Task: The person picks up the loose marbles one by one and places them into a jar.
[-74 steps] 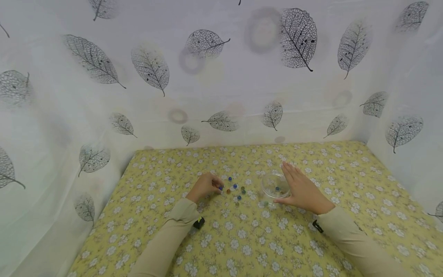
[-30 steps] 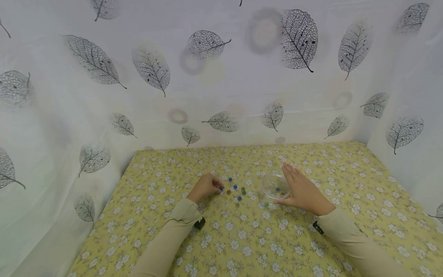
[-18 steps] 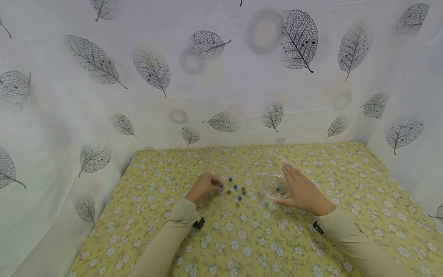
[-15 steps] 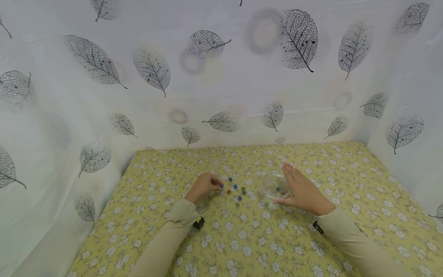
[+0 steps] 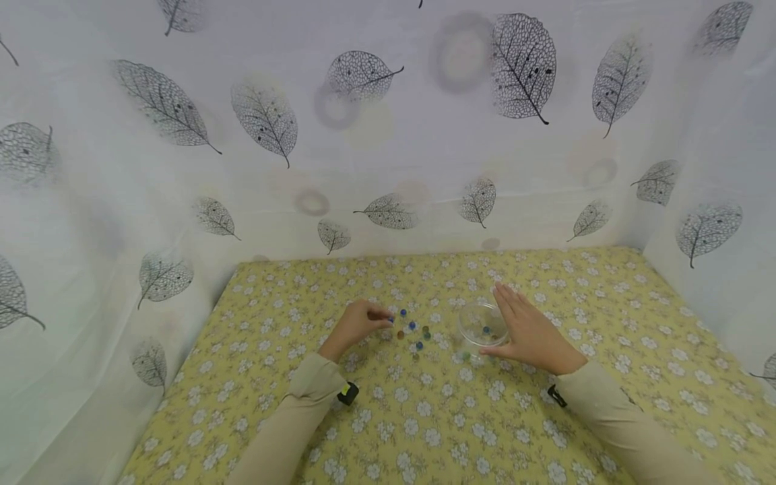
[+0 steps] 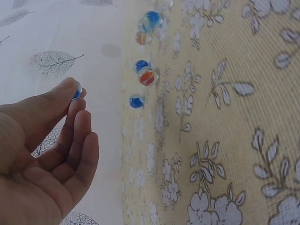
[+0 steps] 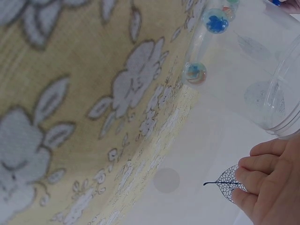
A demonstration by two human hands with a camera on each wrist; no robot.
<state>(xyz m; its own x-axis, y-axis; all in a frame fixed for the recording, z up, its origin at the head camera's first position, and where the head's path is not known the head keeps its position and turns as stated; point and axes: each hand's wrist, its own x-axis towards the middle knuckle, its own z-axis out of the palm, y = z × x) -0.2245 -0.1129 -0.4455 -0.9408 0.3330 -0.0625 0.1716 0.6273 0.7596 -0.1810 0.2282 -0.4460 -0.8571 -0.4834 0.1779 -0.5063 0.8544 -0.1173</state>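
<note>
In the head view my left hand [image 5: 356, 328] hovers at the left end of a loose group of marbles. Its thumb and fingertips pinch a blue marble [image 6: 77, 91], partly covered by the thumb in the left wrist view. On the right my right hand [image 5: 533, 335] stands spread at a clear plastic jar [image 5: 464, 331], straight fingers along its far right side and thumb at its front. Whether every finger touches it is not visible. Inside the jar lie a few marbles, among them a blue one [image 7: 216, 23] and a blue-orange one [image 7: 196, 73].
Several loose marbles lie between the hands, including a blue one [image 5: 419, 345], an orange one [image 5: 401, 335] and a green one [image 5: 426, 329]. A yellow flowered cloth [image 5: 436, 417] covers the table. A white leaf-print curtain [image 5: 412, 148] hangs behind and at both sides.
My left hand has risen slightly with the blue marble pinched in its fingertips, and its wrist has shifted a little. The right hand and the jar hold their place.
</note>
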